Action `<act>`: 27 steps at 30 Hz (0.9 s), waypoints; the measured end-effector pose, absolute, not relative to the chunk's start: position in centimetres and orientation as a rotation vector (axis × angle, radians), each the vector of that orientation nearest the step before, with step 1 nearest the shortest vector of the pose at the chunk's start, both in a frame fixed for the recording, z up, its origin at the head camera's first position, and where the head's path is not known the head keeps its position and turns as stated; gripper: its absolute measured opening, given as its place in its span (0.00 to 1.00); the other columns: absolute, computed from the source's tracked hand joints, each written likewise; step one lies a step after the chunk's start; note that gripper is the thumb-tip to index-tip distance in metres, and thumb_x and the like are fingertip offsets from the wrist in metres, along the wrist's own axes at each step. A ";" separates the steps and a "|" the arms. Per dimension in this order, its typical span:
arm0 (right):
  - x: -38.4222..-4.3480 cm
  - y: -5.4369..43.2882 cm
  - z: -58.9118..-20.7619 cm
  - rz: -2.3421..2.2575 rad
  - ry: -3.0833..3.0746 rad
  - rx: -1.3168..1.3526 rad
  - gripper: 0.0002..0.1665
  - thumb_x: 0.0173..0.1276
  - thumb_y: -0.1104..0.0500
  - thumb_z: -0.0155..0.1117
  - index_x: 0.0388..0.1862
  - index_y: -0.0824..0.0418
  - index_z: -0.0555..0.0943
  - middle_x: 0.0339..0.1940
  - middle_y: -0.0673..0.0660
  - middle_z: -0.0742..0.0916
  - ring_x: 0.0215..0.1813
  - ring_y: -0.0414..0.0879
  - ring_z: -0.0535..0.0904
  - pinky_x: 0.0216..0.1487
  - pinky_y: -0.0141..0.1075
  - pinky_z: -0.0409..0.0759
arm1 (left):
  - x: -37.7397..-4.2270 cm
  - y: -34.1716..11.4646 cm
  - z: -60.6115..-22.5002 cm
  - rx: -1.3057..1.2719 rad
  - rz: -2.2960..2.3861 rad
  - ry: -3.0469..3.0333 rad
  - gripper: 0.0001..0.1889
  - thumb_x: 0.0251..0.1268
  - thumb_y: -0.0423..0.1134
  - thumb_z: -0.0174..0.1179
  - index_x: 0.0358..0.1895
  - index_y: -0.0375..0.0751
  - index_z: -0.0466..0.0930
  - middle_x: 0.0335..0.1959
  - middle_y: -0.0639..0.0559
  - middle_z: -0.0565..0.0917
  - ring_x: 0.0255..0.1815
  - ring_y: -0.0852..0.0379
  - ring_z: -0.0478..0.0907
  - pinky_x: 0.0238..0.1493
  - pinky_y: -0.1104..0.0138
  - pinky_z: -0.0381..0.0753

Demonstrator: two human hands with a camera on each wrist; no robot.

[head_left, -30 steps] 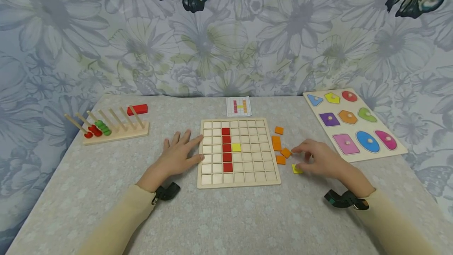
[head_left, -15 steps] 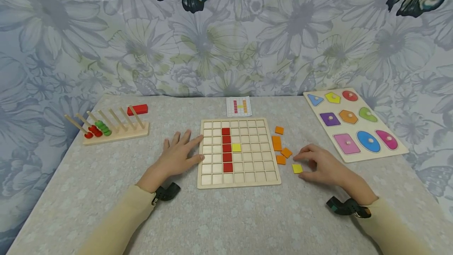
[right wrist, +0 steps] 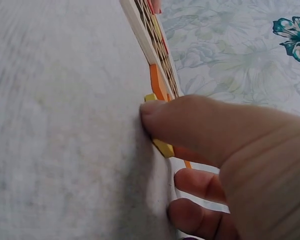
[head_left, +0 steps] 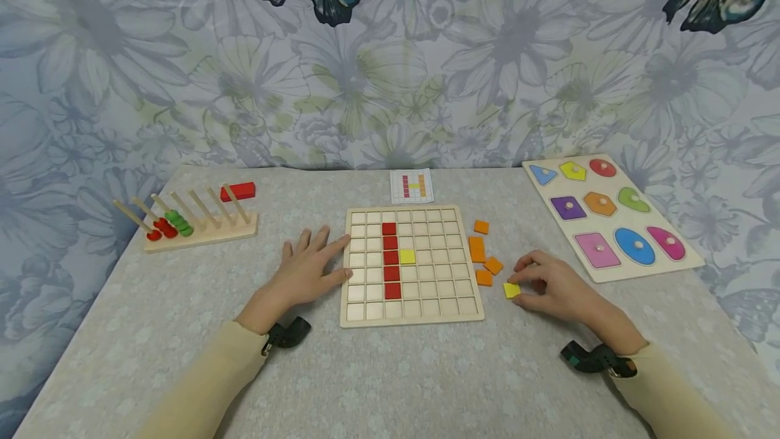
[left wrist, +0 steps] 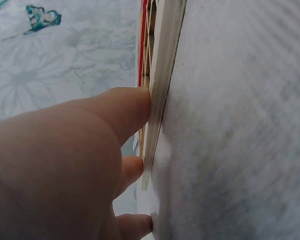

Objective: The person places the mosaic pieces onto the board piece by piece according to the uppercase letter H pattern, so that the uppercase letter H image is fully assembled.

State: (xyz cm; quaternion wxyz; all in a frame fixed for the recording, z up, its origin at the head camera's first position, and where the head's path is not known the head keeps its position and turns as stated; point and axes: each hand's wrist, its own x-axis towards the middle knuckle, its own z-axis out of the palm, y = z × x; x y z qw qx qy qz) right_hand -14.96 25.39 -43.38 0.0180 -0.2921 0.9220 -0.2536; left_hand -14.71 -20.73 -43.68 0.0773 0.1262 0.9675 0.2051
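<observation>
Board point(head_left: 429, 290) holds 5 red tiles point(head_left: 391, 258), 1 yellow tile point(head_left: 407, 257); orange tiles point(head_left: 477, 249) remain, right. Right hand point(head_left: 554, 288) apparently pinches loose yellow piece point(head_left: 510, 291); left hand point(head_left: 307, 269) spread.

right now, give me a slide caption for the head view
Left hand touches the grid board with its column of five red tiles; right hand pinches a yellow tile near orange tiles.

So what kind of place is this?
Probably a play or learning spot, though I can't tell if it's a home or classroom. The clues: a grid board with red tiles, a peg stand and a shape puzzle.
</observation>
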 end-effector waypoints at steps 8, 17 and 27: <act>-15.2 25.3 -43.9 -0.740 2.965 -0.920 0.13 0.55 0.63 0.80 0.41 0.57 0.90 0.39 0.50 0.87 0.32 0.34 0.73 0.32 0.27 0.75 | -14.7 -20.8 -43.7 0.375 0.613 2.899 0.36 0.74 0.55 0.57 0.80 0.50 0.61 0.82 0.28 0.51 0.81 0.19 0.41 0.69 0.20 0.39; -15.2 25.2 -44.0 -0.733 3.010 -0.960 0.15 0.56 0.63 0.80 0.43 0.59 0.90 0.32 0.45 0.86 0.31 0.33 0.71 0.30 0.27 0.72 | -14.7 -20.8 -43.9 0.379 0.623 2.900 0.36 0.74 0.55 0.58 0.80 0.50 0.61 0.82 0.28 0.51 0.81 0.19 0.41 0.69 0.20 0.38; -15.2 25.2 -44.0 -0.733 3.015 -0.940 0.14 0.57 0.62 0.80 0.43 0.59 0.90 0.31 0.45 0.86 0.31 0.33 0.71 0.31 0.27 0.73 | -14.7 -20.8 -43.9 0.377 0.628 2.900 0.36 0.74 0.55 0.58 0.81 0.50 0.61 0.82 0.28 0.51 0.81 0.19 0.40 0.69 0.20 0.38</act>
